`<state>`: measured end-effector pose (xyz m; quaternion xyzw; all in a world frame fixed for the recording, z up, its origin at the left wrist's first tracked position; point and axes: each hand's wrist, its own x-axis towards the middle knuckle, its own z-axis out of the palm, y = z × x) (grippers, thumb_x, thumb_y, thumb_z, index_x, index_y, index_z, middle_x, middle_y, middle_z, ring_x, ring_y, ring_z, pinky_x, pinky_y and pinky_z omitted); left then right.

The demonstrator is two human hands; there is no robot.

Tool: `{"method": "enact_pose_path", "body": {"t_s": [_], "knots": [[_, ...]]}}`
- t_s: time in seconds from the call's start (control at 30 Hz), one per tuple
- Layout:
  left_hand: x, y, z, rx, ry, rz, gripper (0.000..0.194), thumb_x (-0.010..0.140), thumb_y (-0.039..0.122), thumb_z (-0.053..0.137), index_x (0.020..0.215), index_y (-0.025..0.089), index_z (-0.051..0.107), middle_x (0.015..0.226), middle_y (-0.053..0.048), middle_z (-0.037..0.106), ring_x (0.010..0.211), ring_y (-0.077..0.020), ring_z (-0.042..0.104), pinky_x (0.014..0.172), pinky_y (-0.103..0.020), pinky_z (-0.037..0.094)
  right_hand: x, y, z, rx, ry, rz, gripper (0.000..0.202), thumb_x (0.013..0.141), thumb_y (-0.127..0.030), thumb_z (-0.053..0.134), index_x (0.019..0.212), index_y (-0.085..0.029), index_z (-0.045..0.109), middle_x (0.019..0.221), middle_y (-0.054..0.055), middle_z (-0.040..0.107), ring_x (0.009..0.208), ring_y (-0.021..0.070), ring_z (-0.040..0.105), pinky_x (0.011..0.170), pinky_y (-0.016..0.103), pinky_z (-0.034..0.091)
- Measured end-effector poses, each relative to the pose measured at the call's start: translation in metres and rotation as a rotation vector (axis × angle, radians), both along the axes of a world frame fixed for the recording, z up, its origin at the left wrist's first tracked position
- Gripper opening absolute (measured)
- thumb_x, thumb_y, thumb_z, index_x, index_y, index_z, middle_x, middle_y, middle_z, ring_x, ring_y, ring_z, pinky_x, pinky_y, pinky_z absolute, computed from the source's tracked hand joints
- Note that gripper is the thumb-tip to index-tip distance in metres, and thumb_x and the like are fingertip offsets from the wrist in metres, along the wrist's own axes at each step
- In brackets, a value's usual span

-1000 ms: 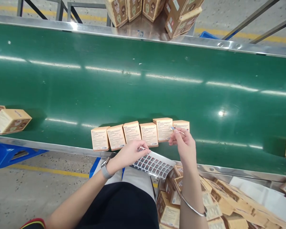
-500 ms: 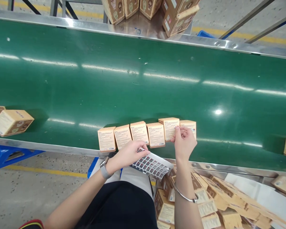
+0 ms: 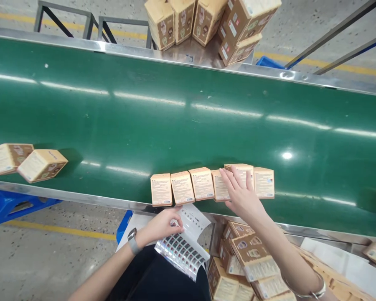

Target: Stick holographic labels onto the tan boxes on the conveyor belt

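My left hand (image 3: 166, 225) pinches a sheet of small stickers (image 3: 182, 252) with thumb and fingers, below the belt's near edge. The sheet is bent, and a whitish part with a few dark marks shows above its printed grid. Fingers spread, my right hand (image 3: 242, 195) lies over a printed box (image 3: 219, 184) and the box beside it (image 3: 250, 172), partly covering both; it appears to touch them. These small cartons belong to a row that includes a left-end box (image 3: 161, 190) and a right-end box (image 3: 265, 183). The right-end box bears a small coloured sticker.
Two tilted boxes (image 3: 45, 165) lie at the left on the green conveyor belt (image 3: 144, 125). Larger stacked cartons (image 3: 183, 21) stand beyond the far rail. Below the near rail, more cartons (image 3: 253, 255) are piled at the right, and a blue stool (image 3: 15, 205) is at the left.
My right hand has gone from a pinch at the second box from the right to spread fingers over the boxes. The sticker sheet has swung lower and bent. The row appears farther right in view.
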<state>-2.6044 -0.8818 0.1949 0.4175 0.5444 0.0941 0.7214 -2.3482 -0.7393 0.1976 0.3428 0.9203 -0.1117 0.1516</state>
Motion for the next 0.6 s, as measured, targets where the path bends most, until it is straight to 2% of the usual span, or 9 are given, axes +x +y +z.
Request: {"method": "enact_pose_path", "body": {"t_s": [0.1, 0.23, 0.37, 0.5, 0.53, 0.6], "knots": [[-0.017, -0.005, -0.007, 0.017, 0.068, 0.036, 0.014, 0.078, 0.025, 0.065, 0.068, 0.019, 0.073, 0.077, -0.004, 0.074, 0.082, -0.0229, 0.066, 0.076, -0.029, 0.045, 0.004, 0.002, -0.009, 0.014, 0.021, 0.052, 0.105, 0.072, -0.013, 0.057, 0.157, -0.011, -0.005, 0.145, 0.019, 0.049, 0.144, 0.0373, 0.03, 0.115, 0.064, 0.02], [-0.047, 0.002, -0.008, 0.062, 0.104, 0.091, 0.013, 0.076, 0.029, 0.069, 0.067, 0.02, 0.074, 0.09, -0.006, 0.074, 0.093, -0.0243, 0.063, 0.082, -0.029, 0.045, -0.009, -0.004, -0.015, 0.032, 0.083, 0.009, 0.102, 0.077, -0.02, 0.059, 0.156, -0.011, -0.005, 0.14, 0.021, 0.052, 0.136, 0.0399, 0.041, 0.114, 0.065, 0.02], [-0.08, 0.007, -0.003, 0.045, 0.201, 0.149, 0.019, 0.079, 0.034, 0.065, 0.071, 0.02, 0.074, 0.083, -0.005, 0.074, 0.081, -0.0226, 0.064, 0.071, -0.028, 0.045, -0.051, -0.012, -0.029, 0.01, 0.169, -0.063, 0.102, 0.082, -0.028, 0.061, 0.156, -0.011, -0.007, 0.142, 0.023, 0.051, 0.134, 0.0399, 0.044, 0.113, 0.068, 0.018], [-0.101, 0.002, 0.011, -0.03, 0.32, 0.202, 0.023, 0.08, 0.035, 0.06, 0.073, 0.017, 0.074, 0.077, -0.005, 0.074, 0.072, -0.0208, 0.064, 0.064, -0.027, 0.043, -0.103, -0.015, -0.037, -0.042, 0.292, -0.171, 0.101, 0.087, -0.037, 0.061, 0.156, -0.011, -0.007, 0.152, 0.023, 0.039, 0.143, 0.04, 0.031, 0.114, 0.069, 0.019], [-0.102, 0.0, 0.016, -0.055, 0.301, 0.219, 0.024, 0.08, 0.036, 0.061, 0.073, 0.017, 0.073, 0.076, -0.005, 0.074, 0.071, -0.0203, 0.064, 0.064, -0.027, 0.043, -0.114, -0.017, -0.034, -0.06, 0.324, -0.193, 0.097, 0.088, -0.036, 0.06, 0.157, -0.011, -0.003, 0.155, 0.023, 0.034, 0.145, 0.0398, 0.026, 0.114, 0.069, 0.019], [-0.098, -0.002, 0.025, -0.102, 0.23, 0.274, 0.025, 0.078, 0.039, 0.062, 0.073, 0.017, 0.073, 0.075, -0.004, 0.073, 0.067, -0.0186, 0.062, 0.062, -0.026, 0.042, -0.132, -0.022, -0.021, -0.139, 0.419, -0.22, 0.078, 0.092, -0.033, 0.056, 0.156, -0.015, 0.015, 0.156, 0.021, 0.033, 0.147, 0.0377, 0.024, 0.114, 0.066, 0.023]]}}
